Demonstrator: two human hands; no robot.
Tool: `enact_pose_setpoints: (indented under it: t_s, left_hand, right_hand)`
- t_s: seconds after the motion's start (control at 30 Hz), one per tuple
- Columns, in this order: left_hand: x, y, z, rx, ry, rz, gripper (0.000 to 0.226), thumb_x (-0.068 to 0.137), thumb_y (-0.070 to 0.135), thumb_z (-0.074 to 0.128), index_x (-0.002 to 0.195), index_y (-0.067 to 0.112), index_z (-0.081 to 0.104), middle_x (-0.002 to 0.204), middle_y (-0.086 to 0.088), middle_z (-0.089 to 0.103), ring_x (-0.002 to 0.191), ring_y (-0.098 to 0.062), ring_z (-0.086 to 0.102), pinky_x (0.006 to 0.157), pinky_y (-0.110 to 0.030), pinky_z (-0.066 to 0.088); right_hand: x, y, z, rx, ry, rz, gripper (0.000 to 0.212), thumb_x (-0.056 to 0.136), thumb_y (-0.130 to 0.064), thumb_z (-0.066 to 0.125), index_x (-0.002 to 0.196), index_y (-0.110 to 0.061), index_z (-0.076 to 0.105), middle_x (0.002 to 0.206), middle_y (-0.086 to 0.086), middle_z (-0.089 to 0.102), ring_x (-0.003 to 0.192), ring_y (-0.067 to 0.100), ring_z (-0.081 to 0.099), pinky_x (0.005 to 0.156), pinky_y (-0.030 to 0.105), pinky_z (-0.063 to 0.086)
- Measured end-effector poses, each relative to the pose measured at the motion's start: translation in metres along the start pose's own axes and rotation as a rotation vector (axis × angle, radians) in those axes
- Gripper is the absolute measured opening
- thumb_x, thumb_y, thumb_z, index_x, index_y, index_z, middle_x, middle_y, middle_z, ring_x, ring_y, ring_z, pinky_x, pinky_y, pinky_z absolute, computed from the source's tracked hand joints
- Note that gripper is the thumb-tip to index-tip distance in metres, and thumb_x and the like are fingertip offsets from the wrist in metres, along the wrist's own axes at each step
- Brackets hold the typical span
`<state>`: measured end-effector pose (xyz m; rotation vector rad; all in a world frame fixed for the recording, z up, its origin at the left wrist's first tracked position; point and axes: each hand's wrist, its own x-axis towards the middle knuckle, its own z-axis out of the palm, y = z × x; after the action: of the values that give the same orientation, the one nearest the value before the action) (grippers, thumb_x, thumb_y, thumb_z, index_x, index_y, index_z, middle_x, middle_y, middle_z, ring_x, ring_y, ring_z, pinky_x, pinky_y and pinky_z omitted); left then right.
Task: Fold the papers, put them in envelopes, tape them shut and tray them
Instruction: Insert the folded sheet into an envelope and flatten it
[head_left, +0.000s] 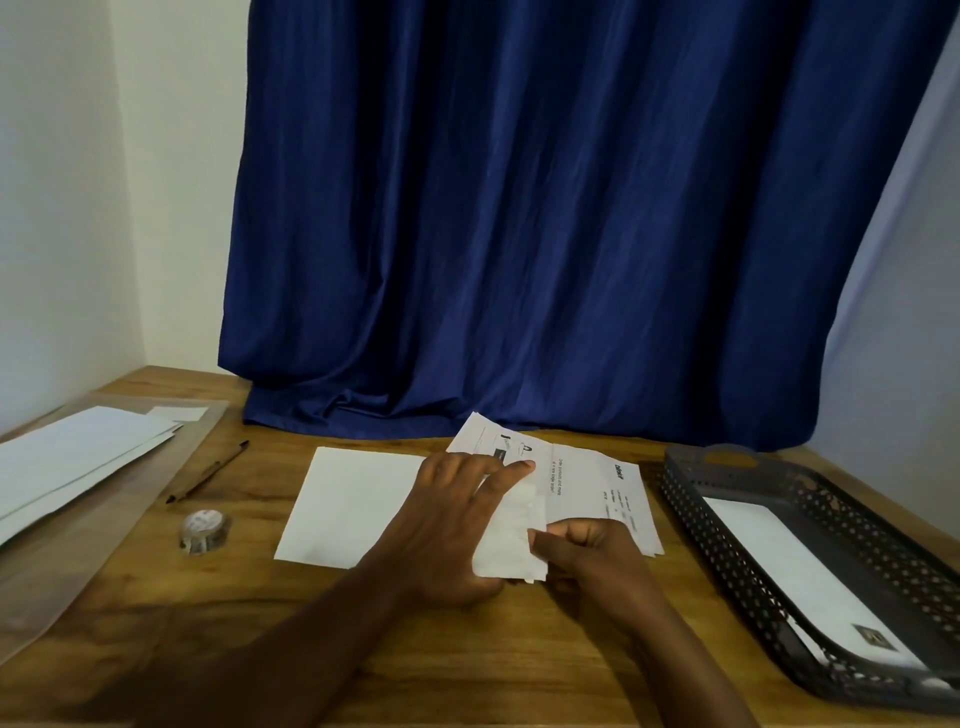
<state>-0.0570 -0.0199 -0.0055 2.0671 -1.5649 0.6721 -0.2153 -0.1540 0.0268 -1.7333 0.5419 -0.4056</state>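
Left hand (457, 499) fingers spread, pressing printed paper (597, 493) mid-desk; right hand (582, 545) pinches folded edge. Risk: crooked crease, won't fit envelope (353, 504).

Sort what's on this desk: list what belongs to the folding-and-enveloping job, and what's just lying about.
Job:
printed paper, held by left hand and right hand
white envelope
envelope stack
tape roll
black tray, with an envelope inside

Lying about:
pen
blue curtain
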Motion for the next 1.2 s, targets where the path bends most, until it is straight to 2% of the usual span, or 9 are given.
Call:
enact_pose_setpoints:
  t_s: [0.17, 0.33, 0.53, 0.7, 0.83, 0.97, 1.03, 1.1, 1.2]
  left_hand:
    - [0.000, 0.000, -0.002, 0.000, 0.016, 0.014, 0.111, 0.066, 0.072, 0.074, 0.153, 0.037, 0.014, 0.149, 0.002, 0.044, 0.129, -0.019, 0.044, 0.111, -0.048, 0.037]
    - [0.000, 0.001, -0.002, -0.003, 0.014, 0.015, 0.110, 0.066, 0.072, 0.075, 0.152, 0.038, 0.015, 0.151, 0.002, 0.044, 0.130, -0.019, 0.045, 0.113, -0.049, 0.035]
    - [0.000, 0.001, -0.003, 0.014, 0.029, 0.034, 0.112, 0.064, 0.071, 0.077, 0.153, 0.036, 0.019, 0.148, 0.002, 0.047, 0.127, -0.019, 0.048, 0.109, -0.047, 0.037]
    - [0.000, -0.002, 0.002, 0.012, 0.009, 0.014, 0.115, 0.062, 0.072, 0.076, 0.153, 0.041, 0.012, 0.148, 0.003, 0.046, 0.128, -0.021, 0.049, 0.110, -0.050, 0.040]
    - [-0.001, -0.002, 0.004, -0.024, -0.026, -0.003, 0.116, 0.063, 0.072, 0.075, 0.153, 0.046, 0.007, 0.152, 0.007, 0.039, 0.132, -0.017, 0.042, 0.113, -0.047, 0.033]
    - [-0.001, 0.000, 0.004, -0.142, -0.161, -0.027, 0.117, 0.064, 0.077, 0.072, 0.150, 0.058, -0.005, 0.159, 0.016, 0.022, 0.141, -0.010, 0.029, 0.120, -0.040, 0.017]
    - [-0.002, 0.001, 0.004, -0.173, -0.268, -0.019, 0.120, 0.062, 0.087, 0.067, 0.151, 0.059, -0.010, 0.163, 0.022, 0.009, 0.145, -0.003, 0.014, 0.119, -0.038, 0.002]
    - [-0.002, 0.003, 0.005, -0.153, -0.362, -0.003, 0.121, 0.062, 0.095, 0.058, 0.151, 0.058, -0.015, 0.167, 0.024, -0.002, 0.147, 0.000, 0.000, 0.118, -0.038, -0.008]
    - [0.001, 0.003, 0.005, -0.100, -0.385, 0.013, 0.105, 0.075, 0.095, 0.040, 0.154, 0.052, -0.015, 0.168, 0.019, -0.008, 0.154, -0.005, -0.006, 0.126, -0.047, -0.004]
  right_hand:
    - [0.005, 0.002, 0.001, 0.009, 0.036, 0.002, 0.022, 0.087, -0.031, 0.077, 0.080, -0.010, 0.079, 0.085, 0.008, 0.079, 0.067, 0.021, 0.070, 0.058, 0.023, 0.050]
    - [0.006, 0.007, 0.003, 0.046, 0.005, -0.034, 0.009, 0.090, -0.018, 0.075, 0.084, -0.014, 0.081, 0.087, 0.007, 0.079, 0.068, 0.018, 0.071, 0.058, 0.022, 0.049]
    - [0.015, 0.006, 0.016, -0.066, -0.006, -0.128, 0.018, 0.093, -0.010, 0.071, 0.079, -0.013, 0.082, 0.083, 0.005, 0.079, 0.078, 0.019, 0.075, 0.062, 0.019, 0.054]
    - [0.025, 0.013, 0.028, -0.120, 0.029, -0.137, 0.020, 0.097, -0.005, 0.063, 0.088, 0.005, 0.078, 0.090, 0.020, 0.077, 0.090, 0.039, 0.071, 0.076, 0.038, 0.056]
    - [0.023, 0.017, 0.024, -0.075, 0.000, -0.133, 0.022, 0.098, -0.012, 0.064, 0.085, -0.004, 0.080, 0.088, 0.011, 0.078, 0.088, 0.033, 0.072, 0.072, 0.028, 0.055]
    - [0.016, 0.026, 0.008, 0.086, 0.104, -0.068, 0.016, 0.094, -0.020, 0.069, 0.082, -0.016, 0.079, 0.094, -0.001, 0.079, 0.092, 0.028, 0.073, 0.078, 0.034, 0.058]
    - [0.012, 0.032, -0.004, 0.025, 0.232, -0.088, 0.014, 0.093, -0.026, 0.070, 0.082, -0.027, 0.078, 0.090, -0.010, 0.077, 0.092, 0.020, 0.071, 0.081, 0.035, 0.059]
    - [0.005, 0.040, -0.013, -0.086, 0.337, -0.151, 0.015, 0.094, -0.029, 0.068, 0.085, -0.039, 0.074, 0.089, -0.019, 0.074, 0.092, 0.009, 0.068, 0.079, 0.030, 0.056]
    - [-0.001, 0.054, -0.019, -0.189, 0.375, -0.225, 0.013, 0.096, -0.030, 0.066, 0.090, -0.041, 0.071, 0.093, -0.025, 0.072, 0.091, 0.000, 0.066, 0.077, 0.025, 0.052]
